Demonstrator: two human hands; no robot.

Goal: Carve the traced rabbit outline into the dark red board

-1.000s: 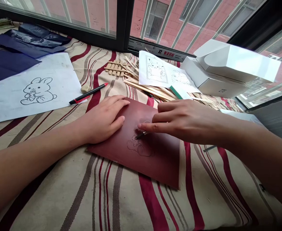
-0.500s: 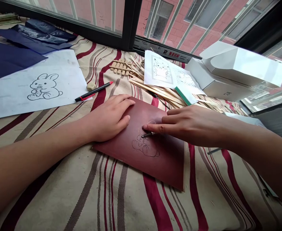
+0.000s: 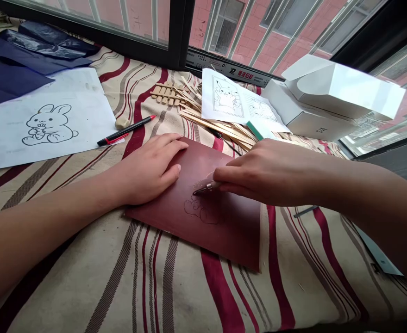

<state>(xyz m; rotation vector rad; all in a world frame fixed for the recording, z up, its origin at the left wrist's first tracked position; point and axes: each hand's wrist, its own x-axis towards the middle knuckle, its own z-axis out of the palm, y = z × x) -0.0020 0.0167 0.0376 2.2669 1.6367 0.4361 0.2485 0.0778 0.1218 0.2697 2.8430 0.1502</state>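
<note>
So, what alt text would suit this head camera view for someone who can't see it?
On striped cloth, a person's right hand holds a small blade to a rabbit outline on a dark red board, the left hand resting on the board.

Head-worn view, forward and down over left hand [image 3: 147, 171], right hand [image 3: 269, 173]

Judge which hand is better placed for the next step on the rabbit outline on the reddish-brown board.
Probably the right hand: it holds a small pointed tool with its tip beside the rabbit outline. The left hand lies flat on the reddish-brown board, holding nothing.
</note>
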